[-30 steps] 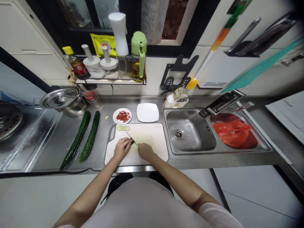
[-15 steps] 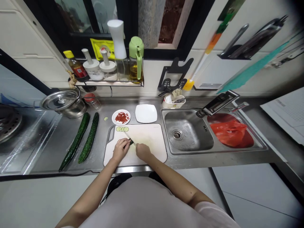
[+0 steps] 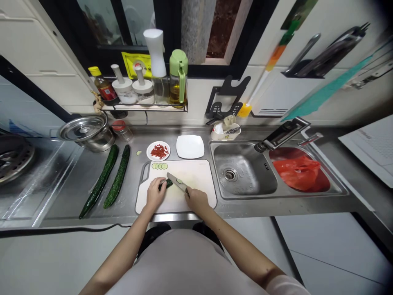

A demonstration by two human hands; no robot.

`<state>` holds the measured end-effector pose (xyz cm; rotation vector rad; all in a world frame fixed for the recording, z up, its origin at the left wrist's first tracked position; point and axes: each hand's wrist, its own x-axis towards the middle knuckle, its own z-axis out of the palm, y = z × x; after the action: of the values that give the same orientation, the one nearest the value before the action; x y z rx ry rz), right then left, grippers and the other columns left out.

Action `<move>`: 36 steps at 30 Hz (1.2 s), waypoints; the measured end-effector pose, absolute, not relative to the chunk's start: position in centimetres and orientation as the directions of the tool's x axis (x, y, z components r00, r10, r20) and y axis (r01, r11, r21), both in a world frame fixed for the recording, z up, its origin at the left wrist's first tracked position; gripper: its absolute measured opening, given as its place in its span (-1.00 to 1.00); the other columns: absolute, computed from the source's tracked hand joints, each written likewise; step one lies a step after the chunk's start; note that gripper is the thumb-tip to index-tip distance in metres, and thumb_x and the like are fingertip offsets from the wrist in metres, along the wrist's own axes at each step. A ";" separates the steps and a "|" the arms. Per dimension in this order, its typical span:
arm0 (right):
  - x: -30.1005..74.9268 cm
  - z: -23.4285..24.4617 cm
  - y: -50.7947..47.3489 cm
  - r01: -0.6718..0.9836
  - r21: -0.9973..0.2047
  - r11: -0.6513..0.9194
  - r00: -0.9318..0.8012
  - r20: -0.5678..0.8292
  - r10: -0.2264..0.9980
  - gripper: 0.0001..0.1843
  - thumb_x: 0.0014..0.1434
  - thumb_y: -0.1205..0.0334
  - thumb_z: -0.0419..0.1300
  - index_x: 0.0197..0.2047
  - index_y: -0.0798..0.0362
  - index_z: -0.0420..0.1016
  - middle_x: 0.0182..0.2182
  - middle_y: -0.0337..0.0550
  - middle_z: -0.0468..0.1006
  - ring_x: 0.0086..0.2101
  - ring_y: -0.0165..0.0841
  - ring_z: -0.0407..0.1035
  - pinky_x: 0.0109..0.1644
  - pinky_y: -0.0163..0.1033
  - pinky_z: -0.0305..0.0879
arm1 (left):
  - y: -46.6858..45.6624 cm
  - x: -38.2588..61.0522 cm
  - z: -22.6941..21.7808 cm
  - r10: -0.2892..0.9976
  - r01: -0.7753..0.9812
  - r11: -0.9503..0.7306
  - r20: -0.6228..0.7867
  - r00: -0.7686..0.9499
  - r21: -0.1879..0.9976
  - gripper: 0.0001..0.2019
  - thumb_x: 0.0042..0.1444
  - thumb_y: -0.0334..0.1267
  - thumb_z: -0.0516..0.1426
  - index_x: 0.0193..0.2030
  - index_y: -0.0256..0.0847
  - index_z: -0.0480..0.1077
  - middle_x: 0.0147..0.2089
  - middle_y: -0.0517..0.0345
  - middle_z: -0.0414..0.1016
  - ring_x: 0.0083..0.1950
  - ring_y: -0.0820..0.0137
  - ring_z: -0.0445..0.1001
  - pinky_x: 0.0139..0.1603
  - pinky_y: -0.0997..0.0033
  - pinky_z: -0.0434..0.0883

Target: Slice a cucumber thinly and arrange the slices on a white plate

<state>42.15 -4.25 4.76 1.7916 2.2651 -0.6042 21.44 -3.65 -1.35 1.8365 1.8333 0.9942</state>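
My left hand (image 3: 156,194) is closed on a short dark-green cucumber piece (image 3: 167,184), pressing it on the white cutting board (image 3: 199,176); the fingers cover part of it. The handle of a knife (image 3: 174,179) is in my right hand (image 3: 197,200), with fingers wrapped round it. Its blade is turned flat side up beside the cucumber, and a pale round slice (image 3: 179,181) appears to cling to it. Several overlapping cucumber slices (image 3: 160,166) lie in a row near the board's upper left corner.
Two whole cucumbers (image 3: 117,176) lie left of the board. Behind it stand a small plate of red bits (image 3: 159,151) and a white square plate (image 3: 190,146). At right is the sink (image 3: 245,172); a lidded pot (image 3: 89,133) stands at left.
My right hand has moved right and slightly down, drawing the knife off the cucumber and turning its flat side up. The slice on the blade now shows. My left hand stays at the cucumber piece.
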 end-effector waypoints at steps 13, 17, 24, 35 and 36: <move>44.5 5.3 -4.9 0.959 -0.103 0.265 -0.284 -0.275 0.918 -0.43 0.25 0.16 0.05 0.30 0.07 0.10 -0.12 0.04 0.51 -0.09 -0.18 0.35 -0.08 -0.19 0.18 | -1.6 24.4 1.8 0.969 0.835 -0.213 0.218 0.115 0.508 -0.69 0.20 -0.08 0.06 0.03 -0.04 0.44 0.14 0.02 0.34 0.21 0.15 0.22 0.25 0.01 0.15; 44.7 5.4 -4.9 0.956 -0.078 0.281 -0.292 -0.280 0.915 -0.44 0.26 0.18 0.05 0.30 0.07 0.10 -0.14 0.03 0.51 -0.09 -0.17 0.35 -0.09 -0.18 0.18 | -1.2 25.8 2.1 0.976 0.858 -0.210 0.154 0.155 0.469 -0.69 0.20 -0.10 0.05 0.04 -0.01 0.45 0.17 0.01 0.31 0.24 0.11 0.17 0.32 -0.14 -0.03; 45.2 5.2 -4.8 0.955 -0.033 0.294 -0.291 -0.288 0.912 -0.45 0.24 0.18 0.08 0.27 0.06 0.13 -0.16 0.02 0.52 -0.11 -0.19 0.36 -0.10 -0.20 0.18 | -0.7 27.6 1.9 0.991 0.830 -0.137 0.072 0.117 0.540 -0.75 0.17 -0.21 0.06 -0.05 -0.05 0.46 0.10 0.01 0.35 0.21 0.14 0.19 0.31 -0.11 -0.04; 45.1 4.2 -4.3 0.969 -0.050 0.242 -0.246 -0.284 0.927 -0.46 0.25 0.17 0.07 0.27 0.06 0.15 -0.17 0.00 0.53 -0.11 -0.21 0.37 -0.10 -0.22 0.17 | 0.0 28.7 2.0 0.999 0.764 -0.041 0.033 0.025 0.644 -0.93 0.12 -0.27 0.12 -0.30 -0.09 0.44 -0.27 0.17 0.50 -0.09 0.30 0.38 0.09 0.20 0.15; 45.2 4.1 -4.2 0.972 -0.053 0.230 -0.235 -0.283 0.930 -0.46 0.24 0.17 0.07 0.27 0.07 0.15 -0.17 0.00 0.53 -0.11 -0.21 0.37 -0.10 -0.22 0.17 | 0.1 28.7 2.0 0.999 0.762 -0.034 0.039 0.012 0.646 -0.93 0.13 -0.27 0.11 -0.30 -0.09 0.44 -0.28 0.19 0.51 -0.11 0.31 0.39 0.09 0.20 0.14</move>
<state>45.21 -4.15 4.12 1.8104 2.3062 -0.3242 28.69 0.08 2.01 1.8478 1.8000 0.7009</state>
